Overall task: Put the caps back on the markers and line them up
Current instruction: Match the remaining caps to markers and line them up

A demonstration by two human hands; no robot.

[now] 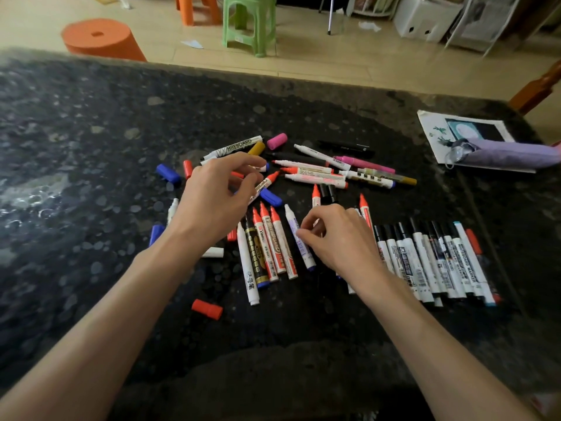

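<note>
Markers (416, 253) are light, stiff, slick plastic, best gripped mid-barrel. Left hand (218, 196) fingers pinch a red-tipped marker (267, 183); right hand (340, 238) fingers seemingly pinch a blue-ended marker (290, 220).

- We record the left hand (218, 199) with fingers curled, pinching a red-tipped marker (264, 185). Its uncapped tip points away past the fingertips.
- The right hand (337, 235) pinches a white marker (299, 238) at mid-barrel, low over the dark table (91, 147).
- Between the hands we note a red-tipped group (274, 247), uncapped, lying side by side.
- Right of the right hand lies a black-ended row (425, 256), barrels touching.
- Beyond both hands lies a loose pile (318, 173) of markers, crossing one another.
- A red cap (207, 309) lies beside the left forearm, and a blue cap (168, 173) lies left of the left hand.
</note>
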